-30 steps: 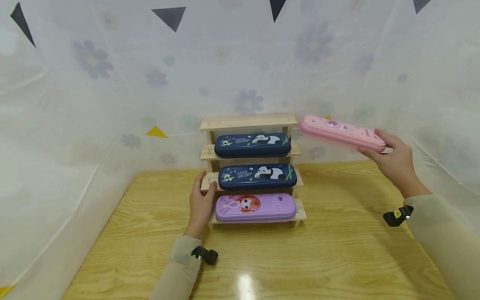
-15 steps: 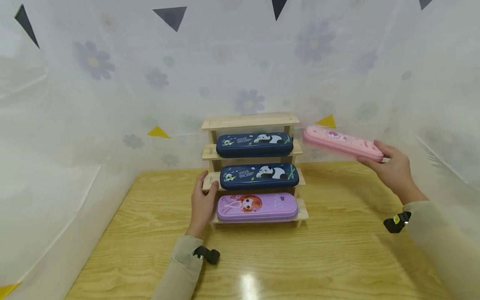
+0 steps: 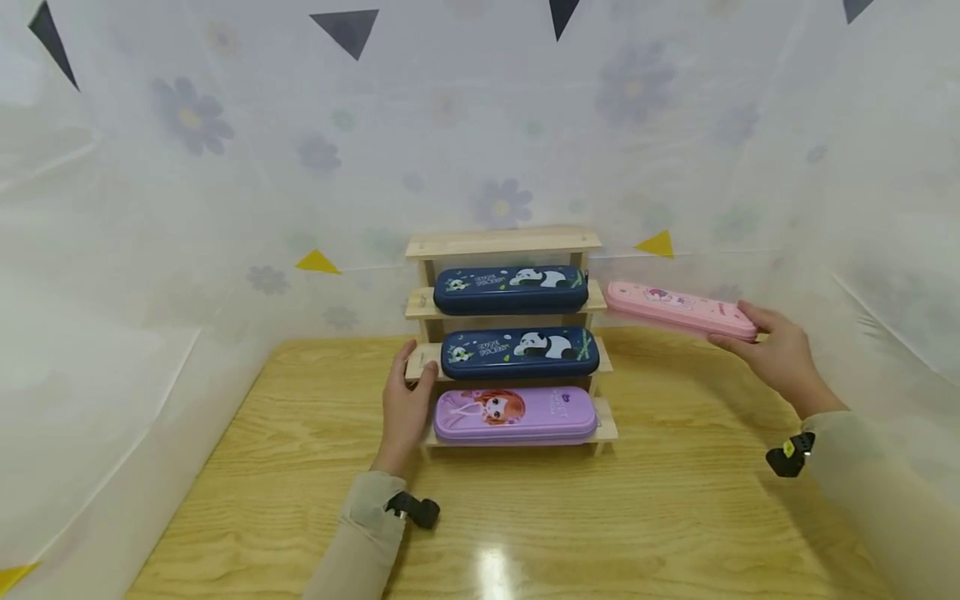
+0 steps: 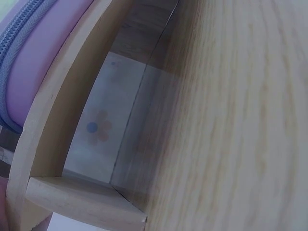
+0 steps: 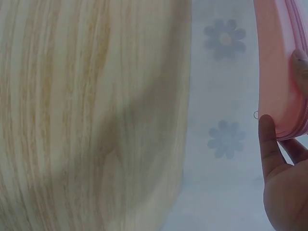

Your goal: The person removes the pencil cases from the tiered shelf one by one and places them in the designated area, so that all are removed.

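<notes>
The right hand (image 3: 776,350) has a firm grip on one end of the pink case (image 3: 678,311), thumb and fingers pinched round its edge, its print facing up. The case is off the worktop (image 3: 675,483) and tilted, the gripped end lower than the other. What has just changed is its height: a second ago it was up beside the top shelf (image 3: 502,242), and now it has sunk — along with the hand — until its far end sits about level with the second shelf. From where I stand I can't tell whether that end touches the shelf or only passes near it.

For the work, I'd judge, this means the case is nearer the worktop but not yet set down, borne by one end alone.

The left hand (image 3: 405,408) has stayed put, thumb and fingers closed round the left end of the rack's (image 3: 422,303) third shelf — steadying it, I'd say. The other cases haven't shifted: the upper blue case (image 3: 510,290) on the second shelf, the lower blue case (image 3: 517,353) on the third, the purple case (image 3: 517,414) on the bottom one.
</notes>
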The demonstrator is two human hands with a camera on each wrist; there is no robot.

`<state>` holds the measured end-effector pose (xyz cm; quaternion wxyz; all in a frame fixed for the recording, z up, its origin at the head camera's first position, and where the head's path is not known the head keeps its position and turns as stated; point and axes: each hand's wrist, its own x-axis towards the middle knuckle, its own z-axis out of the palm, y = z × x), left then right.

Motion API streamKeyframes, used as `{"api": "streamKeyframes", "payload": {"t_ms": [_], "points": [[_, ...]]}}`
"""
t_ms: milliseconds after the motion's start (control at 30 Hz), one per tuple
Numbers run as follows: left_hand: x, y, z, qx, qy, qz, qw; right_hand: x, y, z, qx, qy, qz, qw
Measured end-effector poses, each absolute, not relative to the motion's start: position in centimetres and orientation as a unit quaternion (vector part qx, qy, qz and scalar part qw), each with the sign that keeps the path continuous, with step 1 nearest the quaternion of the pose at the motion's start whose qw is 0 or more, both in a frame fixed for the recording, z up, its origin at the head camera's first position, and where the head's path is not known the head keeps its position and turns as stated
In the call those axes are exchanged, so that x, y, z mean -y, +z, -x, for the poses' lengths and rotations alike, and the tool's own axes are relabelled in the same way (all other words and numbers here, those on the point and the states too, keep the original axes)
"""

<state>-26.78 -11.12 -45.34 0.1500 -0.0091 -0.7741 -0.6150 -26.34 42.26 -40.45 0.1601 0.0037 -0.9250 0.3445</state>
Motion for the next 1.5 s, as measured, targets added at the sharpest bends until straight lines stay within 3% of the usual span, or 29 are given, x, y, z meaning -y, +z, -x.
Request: {"api": "streamKeyframes", "payload": {"t_ms": [633,1100,1500], "points": [[11.0,-45.4,26.7,0.781,-0.607,0.008,0.151,-43.2,-42.7,27.3,0.936,0.337,-0.001,0.106],[11.1,-45.2,26.5,0.782,-0.602,0.005,0.161,-43.1,-44.2,28.3,0.941,0.303,-0.035,0.147],[11.1,-45.2,26.6,0.782,-0.605,0.008,0.153,-43.2,-44.9,28.2,0.948,0.299,-0.029,0.11]]}}
